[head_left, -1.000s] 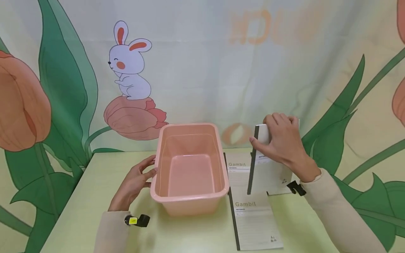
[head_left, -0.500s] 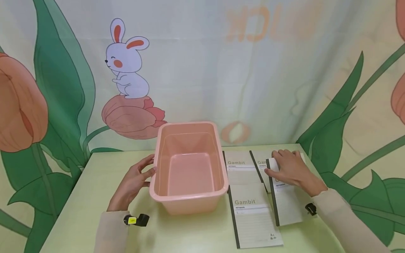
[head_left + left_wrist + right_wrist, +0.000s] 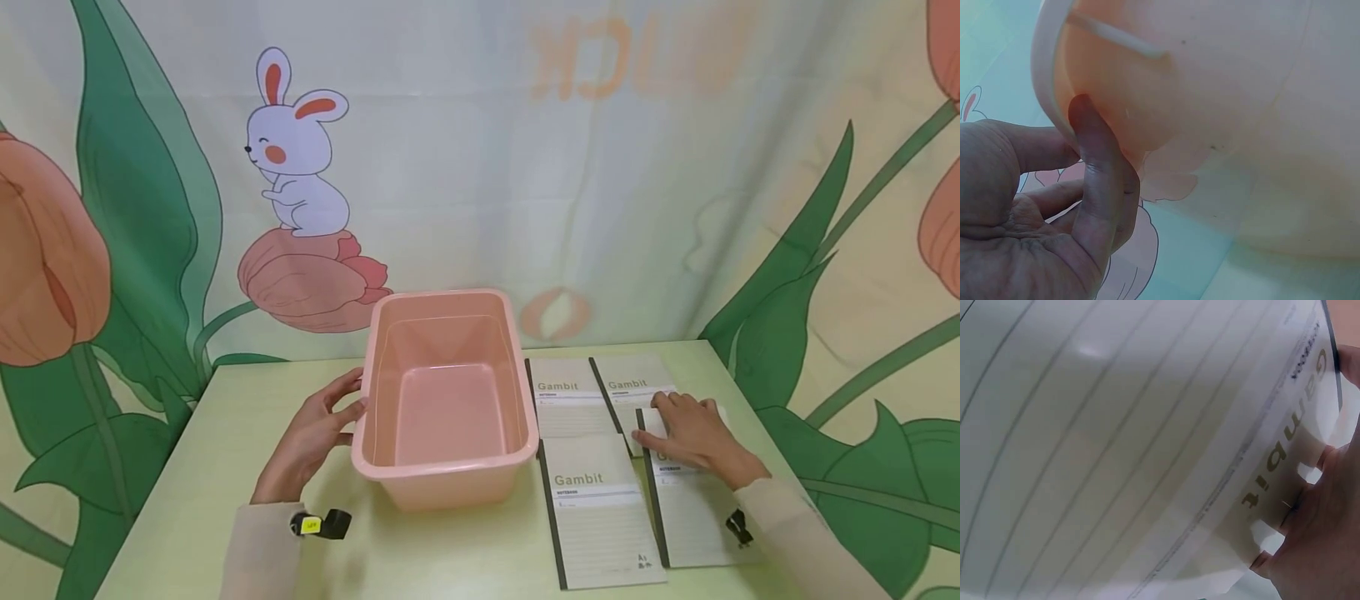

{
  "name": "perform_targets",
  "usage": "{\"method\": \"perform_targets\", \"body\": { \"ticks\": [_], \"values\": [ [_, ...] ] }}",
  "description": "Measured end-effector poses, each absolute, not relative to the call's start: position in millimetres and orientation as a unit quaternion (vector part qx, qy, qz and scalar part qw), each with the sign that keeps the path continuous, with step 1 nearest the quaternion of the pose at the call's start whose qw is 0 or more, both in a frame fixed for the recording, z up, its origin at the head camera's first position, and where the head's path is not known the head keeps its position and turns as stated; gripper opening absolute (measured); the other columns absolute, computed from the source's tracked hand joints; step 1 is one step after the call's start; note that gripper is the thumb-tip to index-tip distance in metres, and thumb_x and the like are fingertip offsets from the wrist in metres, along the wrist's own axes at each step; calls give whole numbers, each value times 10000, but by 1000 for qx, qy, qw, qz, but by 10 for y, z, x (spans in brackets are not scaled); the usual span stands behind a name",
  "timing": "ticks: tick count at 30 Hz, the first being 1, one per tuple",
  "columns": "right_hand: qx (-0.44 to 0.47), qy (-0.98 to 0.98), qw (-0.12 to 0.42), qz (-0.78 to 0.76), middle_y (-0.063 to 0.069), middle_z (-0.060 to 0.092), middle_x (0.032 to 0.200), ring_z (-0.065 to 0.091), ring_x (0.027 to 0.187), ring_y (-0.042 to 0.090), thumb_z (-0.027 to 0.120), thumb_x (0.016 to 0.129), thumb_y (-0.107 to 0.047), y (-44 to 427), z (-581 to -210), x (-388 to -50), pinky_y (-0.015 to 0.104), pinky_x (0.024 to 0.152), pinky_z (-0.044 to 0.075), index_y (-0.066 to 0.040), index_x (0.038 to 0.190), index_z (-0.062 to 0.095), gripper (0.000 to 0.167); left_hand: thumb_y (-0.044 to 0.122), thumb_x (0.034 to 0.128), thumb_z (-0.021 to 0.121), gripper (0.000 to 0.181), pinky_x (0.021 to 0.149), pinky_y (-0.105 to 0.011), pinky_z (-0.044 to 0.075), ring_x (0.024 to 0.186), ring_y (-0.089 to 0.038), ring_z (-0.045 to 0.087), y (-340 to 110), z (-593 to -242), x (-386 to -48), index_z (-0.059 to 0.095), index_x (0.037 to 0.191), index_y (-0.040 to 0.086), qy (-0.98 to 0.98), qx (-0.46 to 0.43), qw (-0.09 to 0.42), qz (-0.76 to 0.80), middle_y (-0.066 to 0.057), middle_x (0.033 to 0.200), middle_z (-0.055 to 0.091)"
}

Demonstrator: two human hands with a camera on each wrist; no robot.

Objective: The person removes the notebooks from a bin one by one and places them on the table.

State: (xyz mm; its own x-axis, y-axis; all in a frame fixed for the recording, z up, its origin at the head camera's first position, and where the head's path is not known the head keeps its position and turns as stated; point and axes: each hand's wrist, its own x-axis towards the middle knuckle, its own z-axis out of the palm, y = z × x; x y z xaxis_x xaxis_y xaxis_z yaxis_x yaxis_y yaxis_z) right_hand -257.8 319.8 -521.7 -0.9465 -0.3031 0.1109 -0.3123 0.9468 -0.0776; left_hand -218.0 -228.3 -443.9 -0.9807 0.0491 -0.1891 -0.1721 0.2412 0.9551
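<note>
My left hand [image 3: 309, 432] grips the left rim of a pink plastic basin [image 3: 453, 490] that stands on the table. In the left wrist view the thumb and fingers [image 3: 1099, 172] pinch its edge from both sides. My right hand [image 3: 696, 439] holds a "Gambit" notebook [image 3: 703, 525] by its top edge, low over the table's right side. The right wrist view shows the notebook's ruled cover [image 3: 1129, 437] close up, with the fingers at its titled end. I cannot tell whether it lies fully flat.
Beside the basin's right wall lie more Gambit notebooks: one at the back left [image 3: 572, 412], one at the back right [image 3: 637, 367] and one in front [image 3: 603, 542]. The pale green table [image 3: 187, 500] meets a printed curtain [image 3: 450, 167] behind.
The right hand has carried the notebook from above the back notebooks toward the front right and lowered it, so it has tipped from upright to nearly flat. The left hand stays on the basin.
</note>
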Motion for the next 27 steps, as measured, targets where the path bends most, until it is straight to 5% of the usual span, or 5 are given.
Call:
{"method": "perform_targets", "body": {
  "ticks": [8, 19, 27],
  "values": [
    [155, -985, 25, 68, 55, 619, 993, 585, 890, 250, 577, 857, -680, 3257, -5497, -2594, 554, 763, 409, -124, 1091, 578, 604, 213, 999, 569, 599, 834, -401, 598, 1188, -307, 566, -2267, -4456, -2190, 321, 1544, 255, 782, -45, 91, 615, -105, 1556, 341],
    [156, -985, 27, 66, 63, 592, 1036, 549, 961, 274, 593, 838, -687, 3217, -5696, -2590, 571, 789, 428, -150, 1110, 599, 602, 202, 1002, 563, 592, 800, -378, 604, 1150, -294, 585, -2277, -4431, -2165, 325, 1542, 248, 782, -40, 88, 616, -112, 1559, 336],
    [150, -985, 17, 82, 174, 555, 1296, 545, 1163, 393, 562, 899, -630, 3178, -5579, -2579, 647, 915, 412, -109, 1332, 524, 679, 191, 1001, 565, 590, 801, -383, 605, 1144, -283, 597, -2281, -4443, -2170, 331, 1540, 244, 782, -40, 87, 616, -117, 1561, 337]
  ]
}}
